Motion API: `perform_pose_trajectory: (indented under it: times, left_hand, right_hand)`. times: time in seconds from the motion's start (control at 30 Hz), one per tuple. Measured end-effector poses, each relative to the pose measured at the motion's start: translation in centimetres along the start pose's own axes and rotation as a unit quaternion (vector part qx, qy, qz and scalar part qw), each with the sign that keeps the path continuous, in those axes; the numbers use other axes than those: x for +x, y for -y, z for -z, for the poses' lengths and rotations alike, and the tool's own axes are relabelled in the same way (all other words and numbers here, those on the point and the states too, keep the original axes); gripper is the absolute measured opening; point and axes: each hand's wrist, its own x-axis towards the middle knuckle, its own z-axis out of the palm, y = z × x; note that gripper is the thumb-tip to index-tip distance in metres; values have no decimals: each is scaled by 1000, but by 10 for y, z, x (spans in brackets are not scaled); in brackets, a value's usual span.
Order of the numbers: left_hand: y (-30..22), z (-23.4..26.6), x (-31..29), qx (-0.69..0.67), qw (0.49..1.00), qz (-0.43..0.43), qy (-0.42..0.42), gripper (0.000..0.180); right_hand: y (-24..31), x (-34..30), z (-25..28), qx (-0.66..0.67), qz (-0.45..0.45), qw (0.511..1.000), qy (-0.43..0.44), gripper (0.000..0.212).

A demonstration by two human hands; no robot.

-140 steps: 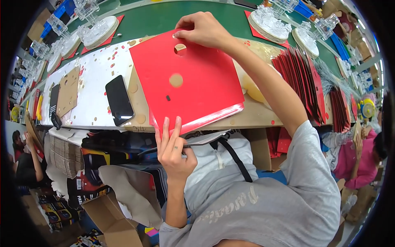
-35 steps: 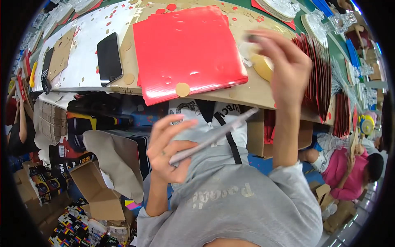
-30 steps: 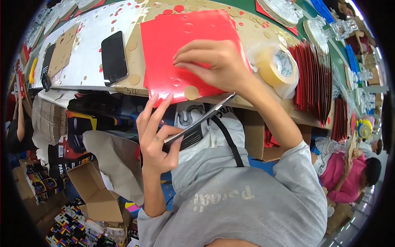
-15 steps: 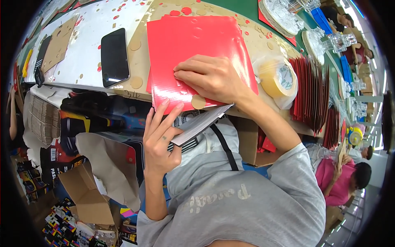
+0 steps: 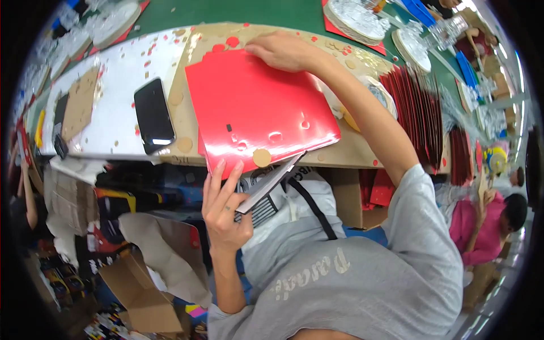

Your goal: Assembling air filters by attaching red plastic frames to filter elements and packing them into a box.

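Observation:
A stack of glossy red sheets (image 5: 255, 96) lies at the table's near edge, with small dents or marks in its near part. A tan disc (image 5: 262, 158) rests near its front edge, and a small dark square (image 5: 229, 128) lies behind the disc. My left hand (image 5: 226, 209) is closed on a thin pale board (image 5: 266, 190) with a dark edge, tilted below the stack. Two of its fingertips touch the sheets' near left corner. My right hand (image 5: 283, 51) reaches across, its fingers curled over the far edge of the red sheets; its thumb is hidden.
A black phone (image 5: 153, 116) lies left of the stack, beside a brown board (image 5: 81, 105). Tape (image 5: 381, 93) and a row of dark red folders (image 5: 412, 119) are on the right. Punched discs litter the table. Below are cardboard boxes (image 5: 141, 292); a co-worker in pink (image 5: 479, 232) sits at right.
My right hand has moved from the middle of the red sheets to their far edge, uncovering the marks and the dark square. My left hand still holds the board. The view has shifted slightly.

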Motion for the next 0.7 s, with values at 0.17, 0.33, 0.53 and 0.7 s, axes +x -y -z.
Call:
perform_pose_trajectory:
  times: [0.17, 0.33, 0.53, 0.7]
  left_hand:
    - [-8, 0, -3, 25, 1000, -3, 12, 11]
    - [-10, -1, -7, 29, 1000, -4, 6, 10]
    - [-10, -1, -5, 36, 999, -12, 3, 9]
    - [-6, -4, -4, 33, 999, -15, 2, 8]
  right_hand:
    - [9, -11, 20, 2, 42, 996, -81, 50]
    - [25, -21, 41, 44, 44, 993, -98, 61]
    - [16, -13, 30, 122, 32, 975, -180, 44]
    - [27, -7, 34, 110, -32, 964, -241, 36]
